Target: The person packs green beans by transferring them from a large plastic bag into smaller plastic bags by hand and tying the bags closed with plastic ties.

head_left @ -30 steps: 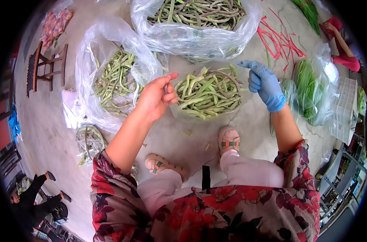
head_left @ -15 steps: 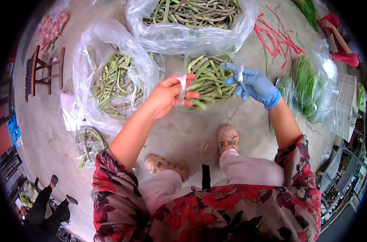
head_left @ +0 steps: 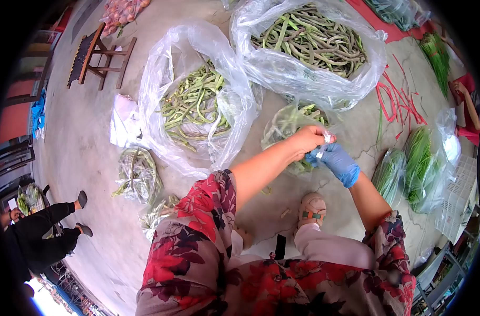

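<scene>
My bare left hand (head_left: 309, 140) is closed on a gathered, whitish end of the clear plastic bag. Right beside it, my right hand (head_left: 336, 162) in a blue glove has its fingers closed on another twisted piece of that plastic. Below and behind both hands is the small clear bag (head_left: 280, 126) of green beans, partly hidden by them. Farther up stands a large open bag of beans (head_left: 316, 45). Another open bag (head_left: 195, 102), with fewer beans, lies to the left.
Red strips (head_left: 400, 102) lie at the upper right, near bagged green stalks (head_left: 419, 163) and a white crate (head_left: 457, 197). A wooden stool (head_left: 100, 57) stands upper left. Small bean bags (head_left: 138, 176) rest at left. One person (head_left: 42, 224) is lower left, another (head_left: 466, 108) far right.
The view has turned, shifting the scene. My hands, apart before, have come together over the small bag and closed on its plastic ends. The bag's plastic now covers more of the beans.
</scene>
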### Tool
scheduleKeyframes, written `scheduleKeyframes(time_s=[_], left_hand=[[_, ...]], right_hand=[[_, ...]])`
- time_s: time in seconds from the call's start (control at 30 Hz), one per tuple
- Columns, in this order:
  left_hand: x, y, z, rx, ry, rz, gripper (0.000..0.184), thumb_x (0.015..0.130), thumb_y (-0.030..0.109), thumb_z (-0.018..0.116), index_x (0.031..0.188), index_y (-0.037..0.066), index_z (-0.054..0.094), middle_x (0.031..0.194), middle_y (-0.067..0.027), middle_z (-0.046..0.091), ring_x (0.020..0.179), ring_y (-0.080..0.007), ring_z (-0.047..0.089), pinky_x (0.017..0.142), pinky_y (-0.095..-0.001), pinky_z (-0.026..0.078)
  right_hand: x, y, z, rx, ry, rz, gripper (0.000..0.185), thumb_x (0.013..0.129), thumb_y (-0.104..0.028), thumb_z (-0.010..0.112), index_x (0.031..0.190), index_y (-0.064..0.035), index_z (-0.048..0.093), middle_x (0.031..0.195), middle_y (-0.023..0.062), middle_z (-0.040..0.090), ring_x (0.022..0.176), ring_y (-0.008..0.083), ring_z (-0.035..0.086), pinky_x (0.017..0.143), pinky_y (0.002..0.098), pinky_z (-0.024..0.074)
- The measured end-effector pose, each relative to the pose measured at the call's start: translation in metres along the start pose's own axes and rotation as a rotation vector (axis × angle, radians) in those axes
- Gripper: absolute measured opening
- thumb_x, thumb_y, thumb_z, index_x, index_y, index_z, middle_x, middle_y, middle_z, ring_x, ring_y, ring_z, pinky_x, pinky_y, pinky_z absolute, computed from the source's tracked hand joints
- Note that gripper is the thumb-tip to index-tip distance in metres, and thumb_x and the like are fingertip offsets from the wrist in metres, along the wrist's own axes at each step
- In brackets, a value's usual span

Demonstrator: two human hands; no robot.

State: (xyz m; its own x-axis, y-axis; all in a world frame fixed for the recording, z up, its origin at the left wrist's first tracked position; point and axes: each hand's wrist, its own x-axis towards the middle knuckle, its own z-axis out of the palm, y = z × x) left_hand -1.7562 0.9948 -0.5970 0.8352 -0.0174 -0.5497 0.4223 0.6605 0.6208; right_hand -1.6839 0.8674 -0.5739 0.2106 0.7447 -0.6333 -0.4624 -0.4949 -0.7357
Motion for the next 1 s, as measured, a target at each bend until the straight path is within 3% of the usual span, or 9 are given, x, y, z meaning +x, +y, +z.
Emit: scheduleKeyframes(time_s=[0.13, 0.3, 0.43, 0.47, 0.57, 0.6, 0.7, 0.9, 1.0], left_hand=[[-0.003, -0.029, -0.029, -0.325, -0.023, 0.111, 0.019, 0.089, 0.006, 0.050, 0.105, -0.004, 0.055, 0.107, -0.0116, 0.055, 0.103, -0.0199, 0.052, 0.096, -0.0310, 0.041], [-0.021, -0.039, -0.037, -0.418, -0.172, -0.078, 0.015, 0.090, 0.014, 0.051, 0.098, 0.001, 0.055, 0.096, -0.0068, 0.056, 0.091, -0.0163, 0.055, 0.080, -0.0293, 0.046], [-0.021, -0.045, -0.052, -0.500, -0.232, -0.162, 0.019, 0.091, 0.024, 0.050, 0.092, 0.006, 0.055, 0.088, -0.0042, 0.057, 0.081, -0.0149, 0.055, 0.070, -0.0275, 0.046], [-0.022, -0.046, -0.053, -0.503, -0.192, -0.191, 0.020, 0.091, 0.026, 0.050, 0.090, 0.007, 0.055, 0.086, -0.0038, 0.057, 0.079, -0.0149, 0.055, 0.069, -0.0272, 0.046], [-0.021, -0.046, -0.052, -0.347, -0.221, -0.176, 0.021, 0.091, 0.027, 0.049, 0.086, 0.008, 0.054, 0.083, -0.0038, 0.057, 0.076, -0.0153, 0.055, 0.068, -0.0273, 0.046], [-0.023, -0.045, -0.043, -0.327, -0.142, -0.178, 0.021, 0.091, 0.026, 0.049, 0.083, 0.007, 0.053, 0.080, -0.0040, 0.056, 0.073, -0.0149, 0.055, 0.068, -0.0273, 0.046], [-0.024, -0.048, -0.031, -0.016, -0.089, 0.003, 0.021, 0.091, 0.023, 0.050, 0.081, 0.006, 0.052, 0.078, -0.0034, 0.055, 0.071, -0.0134, 0.053, 0.068, -0.0263, 0.045], [-0.032, -0.071, -0.019, 0.467, 0.127, 0.421, 0.016, 0.089, 0.016, 0.052, 0.079, 0.004, 0.054, 0.086, -0.0036, 0.053, 0.080, -0.0105, 0.051, 0.076, -0.0260, 0.044], [-0.028, -0.069, -0.007, -0.226, 0.262, 0.405, 0.018, 0.089, 0.017, 0.052, 0.077, 0.005, 0.053, 0.087, -0.0043, 0.053, 0.086, -0.0132, 0.050, 0.082, -0.0287, 0.043]], right_hand=[[0.003, 0.028, -0.023, 0.328, 0.190, -0.201, 0.016, 0.082, -0.008, 0.053, 0.092, 0.0028, 0.059, 0.083, 0.0061, 0.062, 0.073, 0.0156, 0.058, 0.071, 0.0273, 0.0477], [0.007, 0.059, -0.025, 0.934, 0.226, -0.169, 0.006, 0.080, -0.003, 0.050, 0.080, -0.0002, 0.055, 0.078, 0.0086, 0.060, 0.077, 0.0180, 0.058, 0.075, 0.0287, 0.0476], [0.007, 0.049, -0.029, 0.985, 0.073, -0.144, 0.004, 0.079, -0.006, 0.052, 0.077, -0.0048, 0.055, 0.076, 0.0060, 0.058, 0.068, 0.0178, 0.055, 0.065, 0.0324, 0.0482], [0.007, 0.040, -0.033, 0.746, 0.000, -0.135, 0.011, 0.078, -0.012, 0.056, 0.070, -0.0036, 0.057, 0.069, 0.0057, 0.057, 0.060, 0.0172, 0.052, 0.058, 0.0329, 0.0450], [-0.002, 0.003, -0.040, -0.793, -0.012, -0.012, 0.023, 0.076, -0.019, 0.060, 0.064, -0.0006, 0.056, 0.059, 0.0070, 0.053, 0.055, 0.0161, 0.049, 0.056, 0.0323, 0.0420], [-0.007, -0.017, -0.030, -0.955, 0.032, -0.104, 0.029, 0.075, -0.025, 0.062, 0.063, 0.0006, 0.055, 0.054, 0.0079, 0.049, 0.050, 0.0158, 0.047, 0.056, 0.0332, 0.0417], [0.008, -0.027, -0.036, -0.709, 0.178, -0.206, 0.026, 0.076, -0.022, 0.061, 0.064, 0.0003, 0.056, 0.055, 0.0066, 0.051, 0.050, 0.0158, 0.048, 0.052, 0.0325, 0.0409], [0.048, 0.014, -0.060, 0.483, 0.477, 0.145, 0.012, 0.079, -0.013, 0.057, 0.078, -0.0015, 0.058, 0.059, 0.0022, 0.051, 0.047, 0.0143, 0.046, 0.044, 0.0277, 0.0396], [0.036, 0.015, -0.051, 0.691, 0.459, 0.139, 0.011, 0.082, -0.014, 0.057, 0.082, -0.0031, 0.059, 0.059, 0.0014, 0.050, 0.049, 0.0133, 0.045, 0.047, 0.0269, 0.0413]])
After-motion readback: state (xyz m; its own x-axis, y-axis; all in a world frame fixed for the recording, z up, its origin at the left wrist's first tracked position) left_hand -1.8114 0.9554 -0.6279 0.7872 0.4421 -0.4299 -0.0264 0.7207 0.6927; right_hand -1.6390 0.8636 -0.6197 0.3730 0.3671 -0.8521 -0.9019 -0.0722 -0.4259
